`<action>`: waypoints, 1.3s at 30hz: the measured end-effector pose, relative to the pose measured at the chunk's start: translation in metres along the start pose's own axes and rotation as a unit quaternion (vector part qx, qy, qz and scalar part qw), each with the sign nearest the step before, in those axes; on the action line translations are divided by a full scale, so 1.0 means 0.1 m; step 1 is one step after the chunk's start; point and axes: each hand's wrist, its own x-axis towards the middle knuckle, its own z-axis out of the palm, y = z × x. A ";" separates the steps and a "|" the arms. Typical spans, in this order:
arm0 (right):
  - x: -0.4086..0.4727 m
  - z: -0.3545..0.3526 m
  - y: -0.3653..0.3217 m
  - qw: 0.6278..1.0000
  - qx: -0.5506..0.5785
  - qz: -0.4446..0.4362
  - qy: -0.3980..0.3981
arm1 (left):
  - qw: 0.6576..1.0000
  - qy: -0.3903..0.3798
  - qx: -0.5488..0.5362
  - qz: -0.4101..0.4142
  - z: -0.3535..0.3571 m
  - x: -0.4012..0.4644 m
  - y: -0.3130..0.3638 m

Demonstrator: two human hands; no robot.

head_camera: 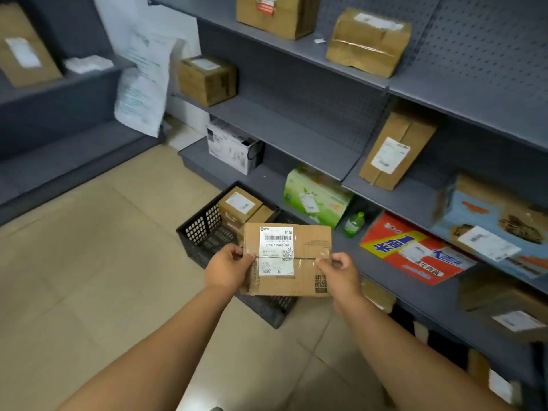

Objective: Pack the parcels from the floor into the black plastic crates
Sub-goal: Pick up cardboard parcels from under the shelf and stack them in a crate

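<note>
The step in hand looks like carrying a parcel to the crate: the person holds a flat cardboard parcel (287,259) in the middle of the frame, above the black crate (204,229) that stands on the tiled floor (98,262) just below and behind it. The left hand (228,269) pinches the parcel's left edge, thumb on top and fingers curled under. The right hand (338,274) grips the right edge the same way. Both hands are grasping the parcel; neither is released.

The next move, by this view, calls for lowering the parcel into the free part of the crate, beside the small brown boxes (240,207) already stacked at its far end, and laying it flat so it does not catch on the rim.

The parcel is brown, wide and shallow, with its top face turned to the camera. A white shipping label (276,250) with a barcode covers the left part of that face, clear tape runs across the middle, and a printed square code sits at the lower right. Its lower left corner seems a little creased, though the picture is soft there.

Grey shelves (296,137) with more boxes fill the right and upper part of the frame.
</note>
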 end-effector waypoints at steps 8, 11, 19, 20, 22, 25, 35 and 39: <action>-0.06 1.37 -0.28 0.997 -0.030 -0.018 -0.063 | 0.997 0.044 -0.009 -0.059 -0.91 0.75 -0.49; 0.06 1.72 -0.33 0.993 -0.062 -0.012 -0.104 | 0.997 0.035 -0.019 -0.070 -1.09 1.01 -0.57; 0.74 2.64 -0.54 0.975 -0.114 0.020 -0.188 | 0.996 0.012 -0.027 -0.079 -1.40 1.98 -0.57; 0.86 2.75 -0.60 0.974 -0.112 0.020 -0.197 | 0.997 0.010 -0.024 -0.077 -1.43 2.14 -0.54; 1.07 2.96 -0.70 0.972 -0.106 0.016 -0.211 | 0.997 0.006 -0.023 -0.071 -1.49 2.44 -0.44; 1.36 3.21 -0.89 0.968 -0.082 0.023 -0.235 | 0.997 -0.001 -0.026 -0.069 -1.55 2.88 -0.26; 2.18 3.85 -1.11 0.957 -0.086 0.066 -0.271 | 0.995 -0.042 0.067 -0.058 -1.51 4.18 -0.16; 2.39 4.13 -1.06 0.958 -0.085 0.090 -0.258 | 0.983 -0.084 0.153 -0.060 -1.43 4.66 -0.25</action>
